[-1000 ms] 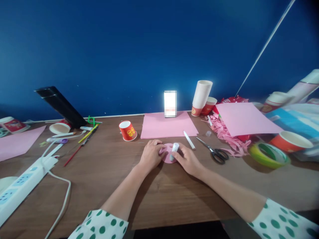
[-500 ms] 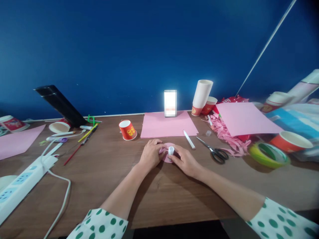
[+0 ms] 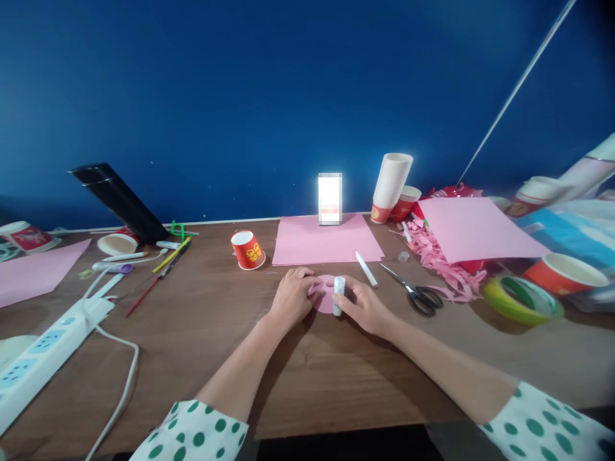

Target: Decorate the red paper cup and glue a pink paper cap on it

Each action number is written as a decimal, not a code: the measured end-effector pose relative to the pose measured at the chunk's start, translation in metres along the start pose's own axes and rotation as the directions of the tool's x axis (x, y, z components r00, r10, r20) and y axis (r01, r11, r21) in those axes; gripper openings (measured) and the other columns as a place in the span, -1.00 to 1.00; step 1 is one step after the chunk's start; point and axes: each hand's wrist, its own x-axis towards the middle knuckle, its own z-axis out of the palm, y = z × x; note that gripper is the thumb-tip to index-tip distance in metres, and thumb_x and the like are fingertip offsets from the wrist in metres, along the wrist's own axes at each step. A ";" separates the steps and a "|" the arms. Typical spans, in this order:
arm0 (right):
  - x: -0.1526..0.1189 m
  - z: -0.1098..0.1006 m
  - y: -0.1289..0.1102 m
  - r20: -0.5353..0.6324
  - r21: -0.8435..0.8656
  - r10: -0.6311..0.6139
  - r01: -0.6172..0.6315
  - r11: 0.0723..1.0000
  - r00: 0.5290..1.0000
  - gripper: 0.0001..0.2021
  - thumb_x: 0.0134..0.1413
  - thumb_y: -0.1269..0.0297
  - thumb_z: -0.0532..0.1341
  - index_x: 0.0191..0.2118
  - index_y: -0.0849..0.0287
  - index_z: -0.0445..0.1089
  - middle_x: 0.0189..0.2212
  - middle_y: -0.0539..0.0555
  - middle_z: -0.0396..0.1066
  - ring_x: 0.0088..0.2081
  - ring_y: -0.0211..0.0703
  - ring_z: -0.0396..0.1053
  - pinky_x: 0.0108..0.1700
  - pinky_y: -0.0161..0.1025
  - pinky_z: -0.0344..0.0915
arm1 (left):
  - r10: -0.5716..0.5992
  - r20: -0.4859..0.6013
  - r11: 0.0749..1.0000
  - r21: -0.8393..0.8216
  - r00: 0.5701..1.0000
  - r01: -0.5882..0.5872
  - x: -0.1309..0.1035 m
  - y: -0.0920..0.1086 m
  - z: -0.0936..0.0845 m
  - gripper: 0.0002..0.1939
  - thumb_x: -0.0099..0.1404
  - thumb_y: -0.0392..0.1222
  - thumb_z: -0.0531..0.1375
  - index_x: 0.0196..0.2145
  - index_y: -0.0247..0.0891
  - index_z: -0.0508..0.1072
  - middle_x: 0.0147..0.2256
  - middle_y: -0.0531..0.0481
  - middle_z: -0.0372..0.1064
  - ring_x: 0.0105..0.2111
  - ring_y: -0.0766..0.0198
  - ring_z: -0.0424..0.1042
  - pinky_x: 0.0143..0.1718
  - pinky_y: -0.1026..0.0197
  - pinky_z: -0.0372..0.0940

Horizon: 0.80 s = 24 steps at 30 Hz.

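Note:
My right hand (image 3: 365, 307) is closed around a white glue stick (image 3: 339, 296), held upright over the right side of a round piece of pink paper (image 3: 325, 305). My left hand (image 3: 294, 296) rests at the left edge of this paper, fingers curled and pinching it against the table. A small darker opening shows near the top of the pink circle. Behind it lies a stack of pink paper sheets (image 3: 312, 243). A white pen (image 3: 366, 268) and black-handled scissors (image 3: 416, 296) lie to the right of my hands.
Left of the sheets stands a red paper cup (image 3: 248, 250). A lit phone (image 3: 330, 198) leans by the wall. Stacked cups (image 3: 391, 186), pink paper shreds (image 3: 427, 250) and yellow-green tape (image 3: 521, 301) fill the right. A power strip (image 3: 52, 349) and black bottle (image 3: 122, 202) are left.
My right hand has moved slightly right and turned the glue stick, so its side now shows and more of the pink circle is visible. The left hand stays on the paper.

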 end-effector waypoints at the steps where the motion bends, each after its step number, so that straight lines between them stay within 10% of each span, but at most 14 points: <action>1: 0.000 0.000 0.000 -0.015 0.024 0.009 -0.009 1.000 1.000 -0.71 0.20 0.32 0.09 0.03 0.16 0.30 -0.37 0.01 0.45 -0.38 -0.21 0.38 -0.29 -0.28 0.35 | -0.002 0.000 1.000 0.000 1.000 0.002 0.000 0.000 0.000 -0.78 0.21 -0.11 0.16 -0.21 -0.12 0.54 -0.12 -0.09 0.39 -0.11 0.11 0.33 -0.05 0.04 0.27; 7: 0.002 0.006 0.000 -0.050 -0.054 -0.133 0.130 0.990 0.990 -0.70 0.13 0.37 0.17 0.01 0.13 0.36 -0.06 0.09 0.42 -0.06 -0.09 0.36 0.06 -0.16 0.23 | 0.022 0.013 1.000 -0.005 1.000 -0.022 0.000 -0.001 -0.001 -0.76 0.22 -0.12 0.15 -0.17 -0.12 0.53 -0.10 -0.09 0.38 -0.10 0.11 0.32 -0.03 0.04 0.25; 24: 0.002 0.010 0.000 -0.007 -0.106 -0.132 0.131 0.986 0.991 -0.69 0.13 0.37 0.20 0.02 0.14 0.37 -0.08 0.10 0.45 -0.09 -0.10 0.39 -0.02 -0.22 0.26 | 0.017 0.044 1.000 -0.011 0.999 -0.017 0.000 -0.001 -0.002 -0.75 0.16 -0.21 0.17 -0.19 -0.13 0.53 -0.09 -0.10 0.37 -0.10 0.07 0.31 -0.03 0.04 0.23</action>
